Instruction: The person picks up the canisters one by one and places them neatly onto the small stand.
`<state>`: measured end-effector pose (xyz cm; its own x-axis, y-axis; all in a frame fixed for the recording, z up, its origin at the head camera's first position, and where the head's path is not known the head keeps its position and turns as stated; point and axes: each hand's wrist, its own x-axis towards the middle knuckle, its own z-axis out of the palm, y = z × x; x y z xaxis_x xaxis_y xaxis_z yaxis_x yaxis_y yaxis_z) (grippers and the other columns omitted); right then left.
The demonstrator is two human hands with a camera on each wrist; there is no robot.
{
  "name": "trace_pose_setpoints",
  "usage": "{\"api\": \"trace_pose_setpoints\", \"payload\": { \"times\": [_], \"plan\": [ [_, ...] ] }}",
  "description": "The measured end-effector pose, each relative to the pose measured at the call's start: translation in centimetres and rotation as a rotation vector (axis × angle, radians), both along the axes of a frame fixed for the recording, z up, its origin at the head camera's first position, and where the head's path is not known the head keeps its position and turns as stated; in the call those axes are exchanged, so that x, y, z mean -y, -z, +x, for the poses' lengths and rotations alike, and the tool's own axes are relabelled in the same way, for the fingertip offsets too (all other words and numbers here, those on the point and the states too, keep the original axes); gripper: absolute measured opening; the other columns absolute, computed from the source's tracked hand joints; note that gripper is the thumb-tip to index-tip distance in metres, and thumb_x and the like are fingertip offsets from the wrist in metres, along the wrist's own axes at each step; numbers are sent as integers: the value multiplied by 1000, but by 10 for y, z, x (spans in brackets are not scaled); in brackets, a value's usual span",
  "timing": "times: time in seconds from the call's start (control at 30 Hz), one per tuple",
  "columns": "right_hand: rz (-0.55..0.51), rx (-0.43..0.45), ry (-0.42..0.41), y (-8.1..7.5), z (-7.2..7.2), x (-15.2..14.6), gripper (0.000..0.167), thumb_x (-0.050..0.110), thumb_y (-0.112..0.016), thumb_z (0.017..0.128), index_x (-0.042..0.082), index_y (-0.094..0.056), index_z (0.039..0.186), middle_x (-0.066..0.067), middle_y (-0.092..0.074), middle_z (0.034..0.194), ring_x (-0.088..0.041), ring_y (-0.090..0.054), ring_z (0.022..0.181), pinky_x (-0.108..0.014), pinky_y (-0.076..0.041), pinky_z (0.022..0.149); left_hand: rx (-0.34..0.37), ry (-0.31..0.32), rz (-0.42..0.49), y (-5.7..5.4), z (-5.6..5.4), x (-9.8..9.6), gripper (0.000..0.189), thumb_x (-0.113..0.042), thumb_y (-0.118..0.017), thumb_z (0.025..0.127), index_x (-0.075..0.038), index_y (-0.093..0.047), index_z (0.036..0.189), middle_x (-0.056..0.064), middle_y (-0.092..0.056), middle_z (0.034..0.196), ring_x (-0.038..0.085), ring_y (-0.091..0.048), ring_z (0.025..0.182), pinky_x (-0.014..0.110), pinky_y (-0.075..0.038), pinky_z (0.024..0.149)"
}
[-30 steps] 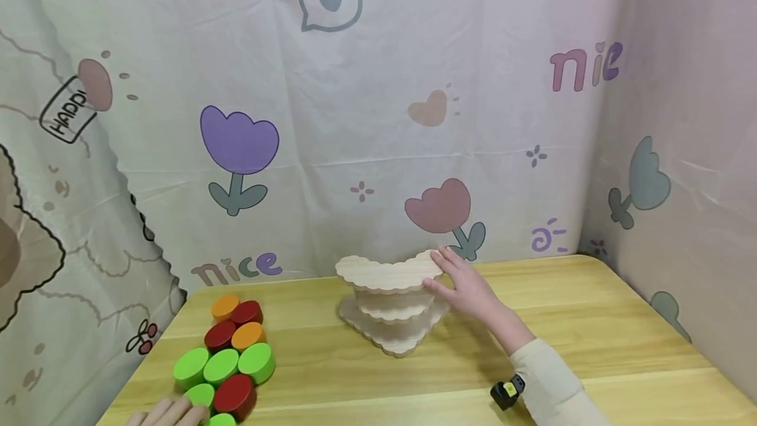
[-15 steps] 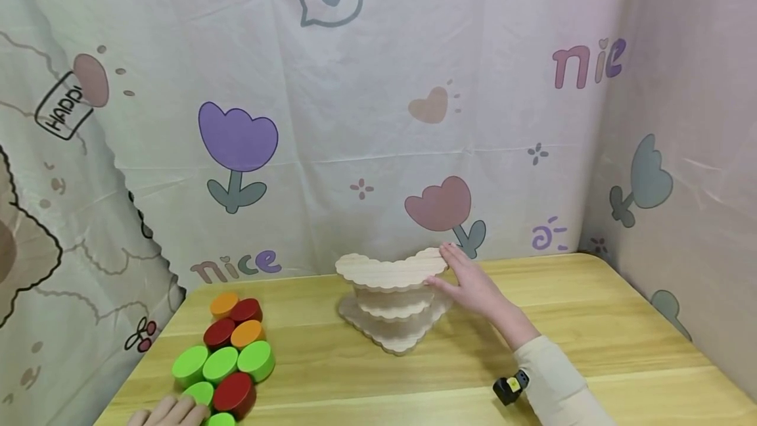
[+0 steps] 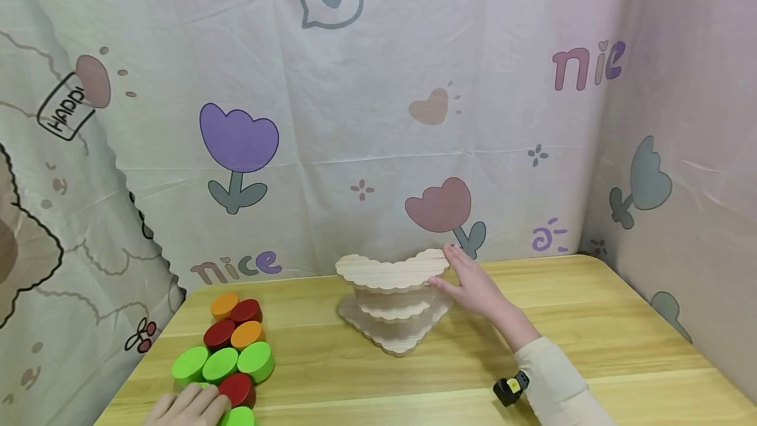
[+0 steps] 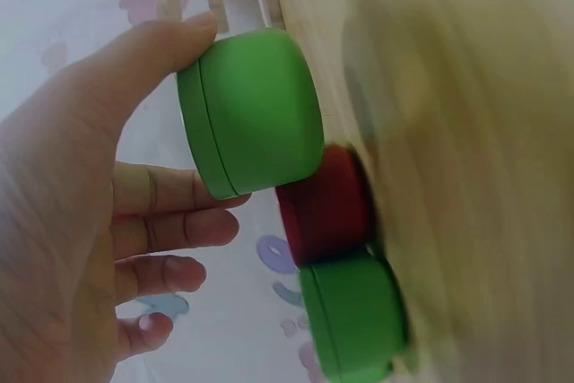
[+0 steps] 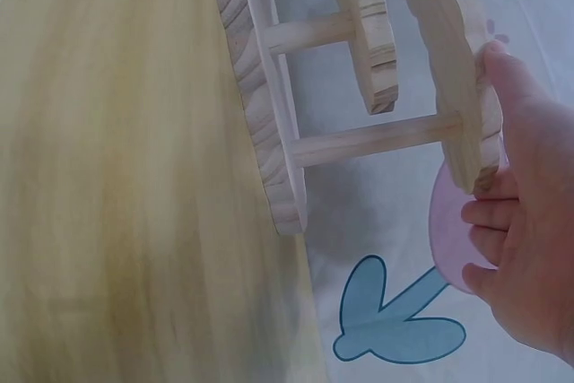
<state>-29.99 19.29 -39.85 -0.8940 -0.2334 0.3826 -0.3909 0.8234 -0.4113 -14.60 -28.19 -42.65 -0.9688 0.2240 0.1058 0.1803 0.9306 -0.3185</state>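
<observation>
My left hand [image 3: 189,406] pinches a green round tin [image 4: 256,114] between thumb and fingers. In the left wrist view the tin is tilted and raised off the table, its other fingers loosely bent below. Beside it are a red tin [image 4: 327,204] and another green tin [image 4: 354,316]. The right hand [image 3: 473,284] grips the right end of the top tier of a pale wooden tiered stand [image 3: 393,273]. Its thumb lies on the front edge, the fingers at the back. The stand has scalloped tiers joined by round wooden posts [image 5: 386,139].
Several green, dark red and orange tins [image 3: 225,363] stand close together on the left of the wooden table [image 3: 331,386]. A printed cloth [image 3: 355,84] hangs behind and at both sides. A black device [image 3: 510,388] is on the right sleeve.
The left hand has moved slightly right, and a green tin at the bottom of the cluster has shifted right with it. The right hand has slid slightly outward along the stand's edge.
</observation>
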Motion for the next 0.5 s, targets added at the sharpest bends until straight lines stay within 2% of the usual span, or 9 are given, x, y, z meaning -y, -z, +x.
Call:
{"api": "trace_pose_setpoints", "payload": {
  "times": [0.1, 0.3, 0.4, 0.5],
  "plan": [
    [-12, 8, -1, 0, 0, 0, 85, 52, -59, 92, -3, -30, 150, -22, -30, 156, -39, -24, 147, -55, -24, 117, 21, 30, 6, -9, -3, -9, 53, -92, -41, 68, -42, -51, 80, -25, -43, 82, 5, -41, 86, 31, -30, 73],
    [-27, 16, -6, -1, 1, 1, 85, 52, -59, 91, -2, -29, 150, -21, -30, 156, -39, -24, 147, -55, -23, 117, 31, 154, 57, -30, -10, -27, 70, -93, -41, 66, -32, -60, 93, -16, -55, 97, 11, -46, 94, 39, -38, 79],
    [-31, 25, -5, -2, 2, 0, 85, 51, -60, 91, -2, -29, 150, -21, -30, 156, -39, -23, 148, -55, -24, 117, 70, 137, 101, -41, -14, -43, 81, -95, -40, 64, -26, -64, 100, -11, -60, 104, 15, -50, 101, 45, -40, 88],
    [-37, 31, -2, -2, 2, 1, 85, 52, -60, 91, -1, -29, 150, -21, -30, 156, -39, -23, 148, -56, -25, 116, 75, 115, 134, -50, -17, -59, 87, -97, -37, 62, -25, -66, 102, -11, -61, 105, 15, -51, 103, 46, -39, 95]
  ]
}}
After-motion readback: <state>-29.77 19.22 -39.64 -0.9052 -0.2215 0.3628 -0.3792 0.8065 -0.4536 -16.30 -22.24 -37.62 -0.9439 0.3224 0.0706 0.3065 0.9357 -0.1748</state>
